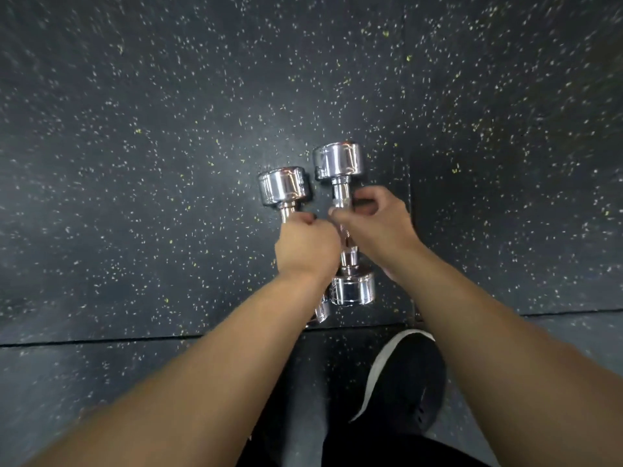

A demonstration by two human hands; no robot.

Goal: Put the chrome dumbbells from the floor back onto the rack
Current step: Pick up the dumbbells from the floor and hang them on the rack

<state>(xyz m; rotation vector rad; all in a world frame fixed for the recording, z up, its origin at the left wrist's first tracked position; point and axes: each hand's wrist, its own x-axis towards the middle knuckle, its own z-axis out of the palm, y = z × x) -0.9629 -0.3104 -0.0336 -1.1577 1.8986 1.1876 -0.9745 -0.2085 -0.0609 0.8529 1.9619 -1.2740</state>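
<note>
Lying side by side on the floor [135, 163], almost parallel and just apart, the two chrome dumbbells pointed away from the person. Each had a slim bar between two short, round, mirror-bright heads that caught pale reflections.

The left dumbbell [285, 187] sat a little nearer the person than the right dumbbell [338, 161], so its far head was beside the other's bar. Its near head was mostly hidden under the left forearm, with only a chrome sliver showing. Both heads of the right one were in plain view.

The left hand [305, 247] was closed in a tight fist around the bar of the left dumbbell, knuckles up. The right hand [374, 224] came in from the right side, its fingers [337, 215] curled over the bar of the right dumbbell and wrapped around it more loosely than the left fist. The two hands were nearly touching at the knuckles.

The floor was dark rubber matting flecked with pale and yellow-green specks, blurred toward the edges of the view. A thin seam [101, 342] ran across it below the dumbbells. A black shoe [408, 375] with a white stripe stood on the matting near the bottom, just beneath the right forearm.
</note>
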